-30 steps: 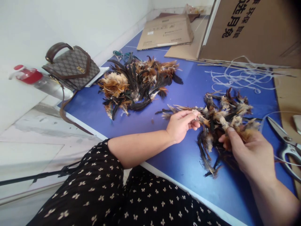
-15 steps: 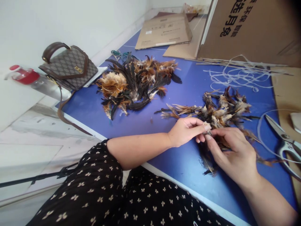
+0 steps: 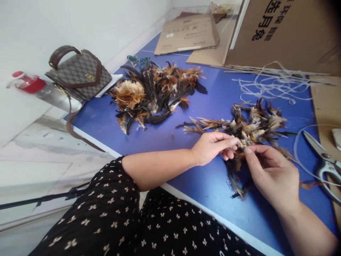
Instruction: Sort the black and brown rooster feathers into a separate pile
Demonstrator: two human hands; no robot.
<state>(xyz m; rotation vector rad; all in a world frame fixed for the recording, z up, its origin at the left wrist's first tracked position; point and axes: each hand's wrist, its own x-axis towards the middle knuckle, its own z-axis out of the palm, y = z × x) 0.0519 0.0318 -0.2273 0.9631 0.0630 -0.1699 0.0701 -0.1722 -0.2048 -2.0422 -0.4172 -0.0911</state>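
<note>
Between thumb and fingers, my left hand (image 3: 211, 147) pinches a small tuft of pale, fluffy feathers (image 3: 241, 143). My right hand (image 3: 274, 174) is closed just to its right, thumb and forefinger pressed together at the tuft's edge; what lies in that pinch is too small to make out. Around and behind both hands spreads a pile of brown, black and cream feathers (image 3: 255, 124) on the blue table (image 3: 160, 142). Some dark feathers (image 3: 237, 181) lie beneath the right hand, partly hidden by it.
A bigger feather heap (image 3: 154, 92) lies to the left. Scissors (image 3: 323, 156) rest at the right beside a loop of clear cord. White strips (image 3: 274, 85) tangle before a large cardboard box (image 3: 282, 39). A handbag (image 3: 80, 74) and a bottle (image 3: 45, 90) stand at the left edge.
My right hand has moved slightly right, away from my left, and more of the pale tuft now shows between them. The left hand stays almost in place, still pinching.
</note>
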